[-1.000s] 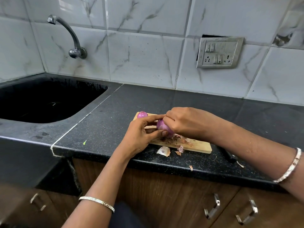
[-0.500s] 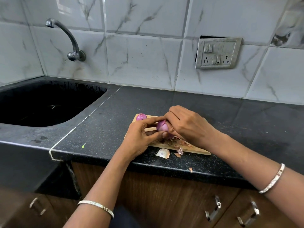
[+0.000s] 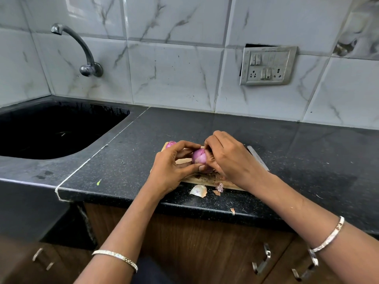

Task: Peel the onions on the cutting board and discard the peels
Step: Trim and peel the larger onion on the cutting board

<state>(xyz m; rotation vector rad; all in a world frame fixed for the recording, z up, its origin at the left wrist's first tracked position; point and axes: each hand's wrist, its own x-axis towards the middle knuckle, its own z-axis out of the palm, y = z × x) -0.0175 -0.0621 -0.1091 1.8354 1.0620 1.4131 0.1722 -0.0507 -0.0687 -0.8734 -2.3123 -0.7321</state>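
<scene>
Left hand (image 3: 170,167) cradles onion (image 3: 198,157) over cutting board (image 3: 203,178), thumb and fingers curled round it. Right hand (image 3: 227,158) at onion's 3 o'clock pinches skin (grip point hidden). Second onion (image 3: 170,144) at board's 10 o'clock. Loose peels (image 3: 198,190) off board at 6 o'clock. Best approach — strip pole to pole, rotate bulb, keep scraps gathered for discard
</scene>
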